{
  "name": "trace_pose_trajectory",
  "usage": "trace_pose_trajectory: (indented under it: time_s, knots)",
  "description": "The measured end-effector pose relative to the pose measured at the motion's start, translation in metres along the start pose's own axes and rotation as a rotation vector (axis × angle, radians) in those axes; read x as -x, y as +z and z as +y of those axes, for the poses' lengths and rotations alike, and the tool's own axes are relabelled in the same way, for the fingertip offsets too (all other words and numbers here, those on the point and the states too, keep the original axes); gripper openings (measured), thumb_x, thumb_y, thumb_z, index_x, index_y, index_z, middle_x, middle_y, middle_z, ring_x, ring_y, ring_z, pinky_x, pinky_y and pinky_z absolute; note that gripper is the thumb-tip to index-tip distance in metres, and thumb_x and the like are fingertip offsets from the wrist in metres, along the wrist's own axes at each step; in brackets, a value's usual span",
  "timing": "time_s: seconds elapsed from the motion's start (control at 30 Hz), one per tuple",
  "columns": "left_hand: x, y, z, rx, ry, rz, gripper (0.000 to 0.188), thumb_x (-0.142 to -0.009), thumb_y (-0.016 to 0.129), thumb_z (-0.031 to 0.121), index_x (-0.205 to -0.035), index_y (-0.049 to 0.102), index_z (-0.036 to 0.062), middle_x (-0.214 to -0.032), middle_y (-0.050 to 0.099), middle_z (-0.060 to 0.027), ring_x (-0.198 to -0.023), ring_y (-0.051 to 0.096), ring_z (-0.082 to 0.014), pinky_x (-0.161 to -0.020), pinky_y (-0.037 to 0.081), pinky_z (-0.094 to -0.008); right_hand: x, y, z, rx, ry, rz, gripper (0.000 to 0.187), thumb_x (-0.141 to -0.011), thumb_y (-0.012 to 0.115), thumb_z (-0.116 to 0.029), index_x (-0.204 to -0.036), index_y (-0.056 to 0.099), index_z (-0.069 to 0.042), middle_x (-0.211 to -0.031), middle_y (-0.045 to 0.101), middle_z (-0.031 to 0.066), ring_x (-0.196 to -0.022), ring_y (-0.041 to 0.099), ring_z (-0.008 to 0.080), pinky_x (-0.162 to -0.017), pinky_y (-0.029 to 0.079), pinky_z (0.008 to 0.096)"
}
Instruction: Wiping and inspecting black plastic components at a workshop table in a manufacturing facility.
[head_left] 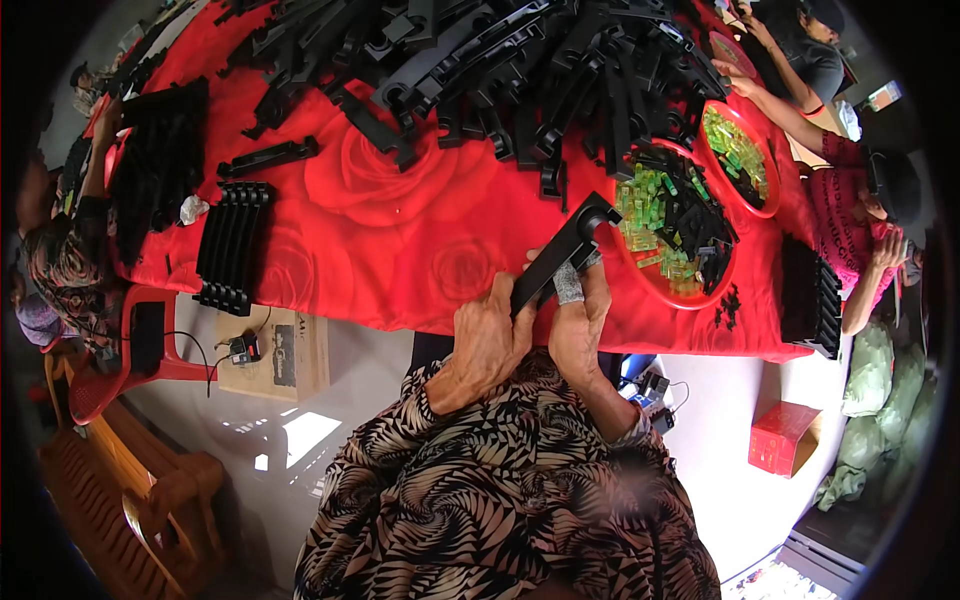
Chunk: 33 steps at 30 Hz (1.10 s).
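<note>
A person's left hand (483, 340) closes around the lower end of a long black part (560, 258), tilted over the near edge of a red rose-patterned tablecloth (390, 270). The right hand (578, 335) curls close beside it, its grip too hidden to tell, left of a red basin (690, 304) of green pieces (640, 215).

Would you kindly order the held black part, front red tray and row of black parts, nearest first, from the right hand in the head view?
1. Held black part: at the right hand.
2. Front red tray: to its right.
3. Row of black parts: far left.
</note>
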<state>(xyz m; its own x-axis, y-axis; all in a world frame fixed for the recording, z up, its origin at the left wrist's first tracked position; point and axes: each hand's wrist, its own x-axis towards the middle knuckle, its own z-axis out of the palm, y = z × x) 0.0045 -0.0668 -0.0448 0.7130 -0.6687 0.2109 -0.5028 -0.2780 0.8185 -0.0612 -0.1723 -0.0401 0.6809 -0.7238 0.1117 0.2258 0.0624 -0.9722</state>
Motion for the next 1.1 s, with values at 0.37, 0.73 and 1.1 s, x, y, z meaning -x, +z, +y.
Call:
trace_pose_trajectory:
  time_s: [0.37, 0.73, 1.1]
  knots:
    - [-0.002, 0.003, -0.003, 0.029, -0.041, 0.009, 0.022, -0.090, 0.063, 0.012, -0.094, 0.047, -0.0017, -0.057, 0.056, -0.0228, -0.052, 0.060, -0.0438, -0.046, 0.046, -0.0499, -0.012, 0.002, 0.001, 0.013, 0.086, -0.031, 0.036, -0.087, 0.036, -0.002, -0.120, 0.051, 0.001, -0.107, 0.067, 0.0153, -0.093, 0.067, 0.0214, -0.084, 0.055, 0.0334]
    - [-0.004, 0.006, -0.007, 0.152, -0.174, 0.074, 0.021, -0.096, 0.058, 0.015, -0.096, 0.049, -0.0038, -0.061, 0.058, -0.0265, -0.056, 0.061, -0.0452, -0.049, 0.045, -0.0501, -0.017, 0.021, 0.016, 0.063, 0.043, 0.001, 0.051, -0.073, 0.036, 0.005, -0.123, 0.047, 0.001, -0.100, 0.063, 0.0114, -0.088, 0.061, 0.0172, -0.077, 0.052, 0.0292]
    - [-0.015, -0.010, -0.014, 0.442, -0.179, 0.195, 0.024, -0.102, 0.048, 0.012, -0.123, 0.050, -0.0010, -0.086, 0.067, -0.0215, -0.078, 0.070, -0.0311, -0.069, 0.051, -0.0371, -0.017, 0.054, 0.001, 0.091, -0.026, -0.163, 0.032, -0.096, 0.048, 0.001, -0.128, 0.048, 0.002, -0.120, 0.063, 0.0137, -0.104, 0.062, 0.0179, -0.092, 0.050, 0.0305]
